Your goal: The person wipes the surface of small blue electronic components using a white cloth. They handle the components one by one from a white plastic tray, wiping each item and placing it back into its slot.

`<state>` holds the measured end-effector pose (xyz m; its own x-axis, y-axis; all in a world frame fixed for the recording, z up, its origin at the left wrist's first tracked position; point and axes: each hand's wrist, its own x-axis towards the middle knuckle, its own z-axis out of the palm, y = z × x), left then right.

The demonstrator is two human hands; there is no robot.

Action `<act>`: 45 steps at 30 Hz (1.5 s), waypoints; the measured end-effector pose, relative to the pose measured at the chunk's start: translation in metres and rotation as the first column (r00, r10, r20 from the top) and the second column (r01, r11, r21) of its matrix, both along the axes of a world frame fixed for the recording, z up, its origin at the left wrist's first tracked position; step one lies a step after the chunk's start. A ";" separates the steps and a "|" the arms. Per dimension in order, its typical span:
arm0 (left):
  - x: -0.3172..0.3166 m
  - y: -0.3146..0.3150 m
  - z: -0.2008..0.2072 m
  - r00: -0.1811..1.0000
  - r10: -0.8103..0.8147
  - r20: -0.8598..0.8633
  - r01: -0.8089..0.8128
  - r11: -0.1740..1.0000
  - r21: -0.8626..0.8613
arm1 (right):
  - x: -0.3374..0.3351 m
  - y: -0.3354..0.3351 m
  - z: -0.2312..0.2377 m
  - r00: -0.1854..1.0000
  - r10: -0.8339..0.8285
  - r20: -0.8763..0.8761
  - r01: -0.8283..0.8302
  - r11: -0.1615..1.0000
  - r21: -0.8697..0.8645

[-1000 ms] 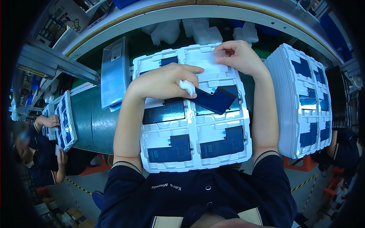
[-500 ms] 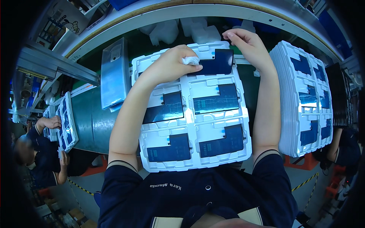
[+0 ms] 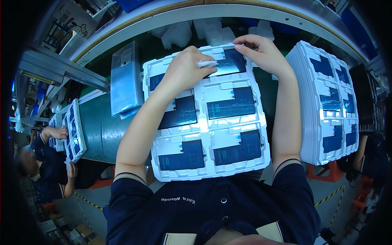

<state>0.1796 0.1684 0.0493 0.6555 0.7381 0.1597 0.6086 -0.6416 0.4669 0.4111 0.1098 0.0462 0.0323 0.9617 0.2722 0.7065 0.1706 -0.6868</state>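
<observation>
The dark L-shaped piece (image 3: 237,64) lies at the far right of the white tray (image 3: 206,152), and this is the place for your attention. Your left hand (image 3: 187,67) grasps a folded white cloth (image 3: 207,64) between thumb and fingers, over the left part of this piece. Your right hand (image 3: 263,51) is at the far edge of the piece, toward the right; I cannot tell if its fingers grasp something or are only near the corner. The step seems to be wiping or settling the piece, so let the cloth meet the surface flat, with light and even pressure, going along the long side. Please steady only the edge with the right fingers, because such a thin piece could probably bend or lift out. Mind also your right forearm (image 3: 287,122), which is beside the tall stack of trays (image 3: 305,118)
</observation>
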 end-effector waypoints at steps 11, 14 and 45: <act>-0.002 -0.059 0.032 0.238 0.447 0.862 0.523 0.689 -0.502 | -0.073 -0.041 0.025 0.716 0.389 -0.579 -0.458 0.888 0.029; -0.002 -0.062 0.035 0.218 0.445 0.868 0.475 0.729 -0.493 | -0.082 -0.034 0.022 0.709 0.213 -0.673 -0.221 0.972 0.076; -0.016 -0.052 0.031 0.141 0.494 0.858 0.418 0.756 -0.504 | -0.065 -0.040 0.015 0.708 0.178 -0.683 -0.143 0.984 0.108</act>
